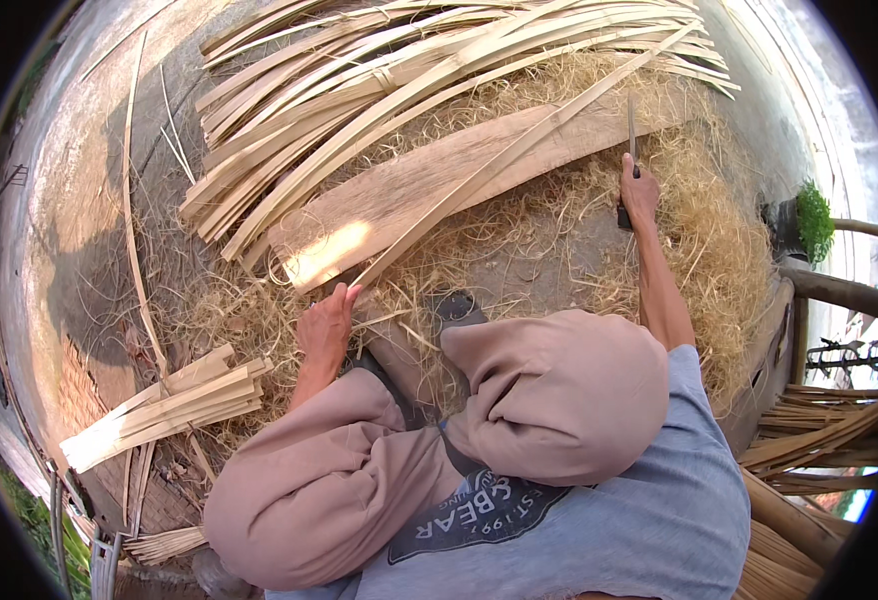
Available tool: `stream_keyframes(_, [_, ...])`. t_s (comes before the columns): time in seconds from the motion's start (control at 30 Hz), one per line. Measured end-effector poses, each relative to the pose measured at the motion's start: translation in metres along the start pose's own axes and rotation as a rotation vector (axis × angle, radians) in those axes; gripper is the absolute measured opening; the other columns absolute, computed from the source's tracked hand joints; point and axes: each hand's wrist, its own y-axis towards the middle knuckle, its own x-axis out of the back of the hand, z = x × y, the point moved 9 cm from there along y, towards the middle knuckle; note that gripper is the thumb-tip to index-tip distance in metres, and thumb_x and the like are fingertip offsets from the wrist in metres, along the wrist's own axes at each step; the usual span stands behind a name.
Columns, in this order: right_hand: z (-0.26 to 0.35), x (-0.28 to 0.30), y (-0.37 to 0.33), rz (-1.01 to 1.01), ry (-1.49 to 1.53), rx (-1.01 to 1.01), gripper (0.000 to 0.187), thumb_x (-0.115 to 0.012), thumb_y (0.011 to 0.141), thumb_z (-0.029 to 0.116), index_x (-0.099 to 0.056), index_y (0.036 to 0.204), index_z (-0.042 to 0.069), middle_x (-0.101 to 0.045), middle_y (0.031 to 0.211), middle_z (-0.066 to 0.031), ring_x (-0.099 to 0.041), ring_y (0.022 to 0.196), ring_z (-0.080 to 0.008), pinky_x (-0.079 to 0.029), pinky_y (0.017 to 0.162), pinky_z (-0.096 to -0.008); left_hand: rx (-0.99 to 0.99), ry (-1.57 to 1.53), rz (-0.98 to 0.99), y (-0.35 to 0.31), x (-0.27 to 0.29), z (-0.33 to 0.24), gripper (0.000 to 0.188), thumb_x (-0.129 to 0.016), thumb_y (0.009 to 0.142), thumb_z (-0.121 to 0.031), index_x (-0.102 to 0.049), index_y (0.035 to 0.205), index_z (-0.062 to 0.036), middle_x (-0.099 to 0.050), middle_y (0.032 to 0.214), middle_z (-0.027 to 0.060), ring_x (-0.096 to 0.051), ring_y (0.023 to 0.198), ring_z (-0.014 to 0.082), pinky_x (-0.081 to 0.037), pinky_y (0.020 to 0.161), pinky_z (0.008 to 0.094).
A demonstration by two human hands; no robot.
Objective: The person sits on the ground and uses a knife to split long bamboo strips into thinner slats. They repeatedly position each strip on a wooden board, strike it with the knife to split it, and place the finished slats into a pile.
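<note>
My left hand is closed on the near end of a long, thin bamboo strip. The strip slants up and to the right, over a wide flat wooden board, and its far end reaches the stacked strips. In my right hand is a knife with a dark handle, its narrow blade pointing away from me. The blade stands beside the board's right part, apart from the strip. Curly pale shavings lie under and around the board.
A big pile of bamboo strips spreads beyond the board. A smaller bundle of strips lies at the left, near one long loose strip. To the right are a green potted plant, wooden poles and more bundled strips.
</note>
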Motion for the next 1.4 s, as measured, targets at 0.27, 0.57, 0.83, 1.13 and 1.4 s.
stream_keyframes(0.27, [0.114, -0.163, -0.3, 0.624, -0.015, 0.705, 0.052, -0.065, 0.098, 0.052, -0.059, 0.082, 0.002, -0.063, 0.07, -0.0191, -0.065, 0.067, -0.0369, -0.05, 0.064, -0.049, 0.103, -0.081, 0.148, 0.017, -0.016, 0.001, 0.04, -0.05, 0.107, -0.044, -0.066, 0.093, -0.0097, -0.063, 0.068, 0.0205, -0.064, 0.067, 0.042, -0.046, 0.06, 0.0515])
stream_keyframes(0.57, [-0.015, 0.033, 0.019, -0.131, -0.031, 0.056, 0.073, -0.052, 0.098, 0.065, -0.064, 0.07, 0.0, -0.062, 0.058, -0.0128, -0.066, 0.051, -0.023, -0.054, 0.055, -0.0397, 0.125, -0.377, 0.361, 0.04, -0.014, -0.011, 0.052, -0.049, 0.105, -0.052, -0.071, 0.095, -0.0059, -0.069, 0.073, 0.0175, -0.069, 0.072, 0.0412, -0.051, 0.066, 0.0499])
stream_keyframes(0.83, [0.04, -0.037, -0.116, 0.484, 0.514, 0.094, 0.039, -0.064, 0.102, 0.046, -0.055, 0.102, 0.007, -0.059, 0.065, -0.0035, -0.06, 0.05, -0.0114, -0.049, 0.044, -0.0263, 0.08, 0.298, 0.646, 0.106, 0.146, -0.043, 0.05, -0.054, 0.105, -0.049, -0.075, 0.113, -0.0047, -0.076, 0.098, 0.0141, -0.072, 0.088, 0.022, -0.057, 0.081, 0.0418])
stream_keyframes(1.13, [0.101, -0.162, -0.333, 1.285, 0.149, 0.343, 0.047, -0.056, 0.103, 0.043, -0.071, 0.098, -0.001, -0.069, 0.074, -0.0146, -0.066, 0.071, -0.0253, -0.05, 0.07, -0.0422, -0.247, 0.163, 0.528, 0.224, 0.028, -0.212, 0.053, -0.06, 0.101, -0.05, -0.075, 0.094, 0.0005, -0.071, 0.074, 0.0177, -0.068, 0.07, 0.0299, -0.056, 0.069, 0.0455])
stream_keyframes(1.4, [0.085, -0.154, -0.291, 0.886, 0.546, 0.278, 0.028, -0.057, 0.104, 0.021, -0.065, 0.106, -0.005, -0.07, 0.072, -0.0125, -0.07, 0.065, -0.0201, -0.055, 0.063, -0.0365, -0.117, -0.037, -0.211, 0.232, -0.086, -0.254, 0.035, -0.067, 0.094, -0.028, -0.06, 0.112, 0.0014, -0.057, 0.111, 0.0189, -0.065, 0.09, 0.0337, -0.043, 0.088, 0.0495])
